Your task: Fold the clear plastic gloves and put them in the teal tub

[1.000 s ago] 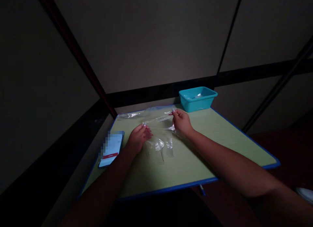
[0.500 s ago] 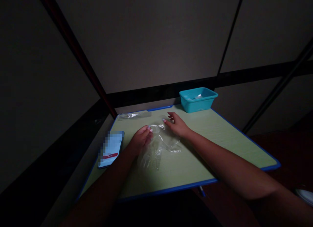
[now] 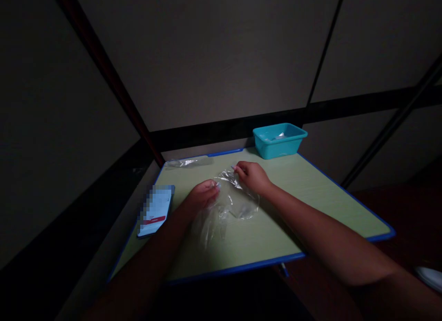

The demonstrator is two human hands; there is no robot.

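A clear plastic bag (image 3: 221, 215) is spread between my two hands above the pale green tabletop. My left hand (image 3: 205, 193) is closed on the bag's left side near its upper edge. Opposite it, my right hand (image 3: 250, 174) pinches the far right part of the same edge, with thumb and fingers together. The bag's rim stands somewhat apart between the hands, and its crumpled lower part hangs toward me on the left. Its exact outline is hard to make out in the dim light.
Another clear plastic bag (image 3: 188, 163) lies flat at the table's back left. A phone (image 3: 157, 210) with a lit screen rests by the left edge. The turquoise basket (image 3: 281, 148) at the back right holds some shiny clear plastic. Behind the blue-edged table (image 3: 331, 206) stands a wall.
My right hand, earlier with its fingers apart, has closed on the bag's edge. The bag's rim is now drawn wider. My left hand has shifted slightly right.
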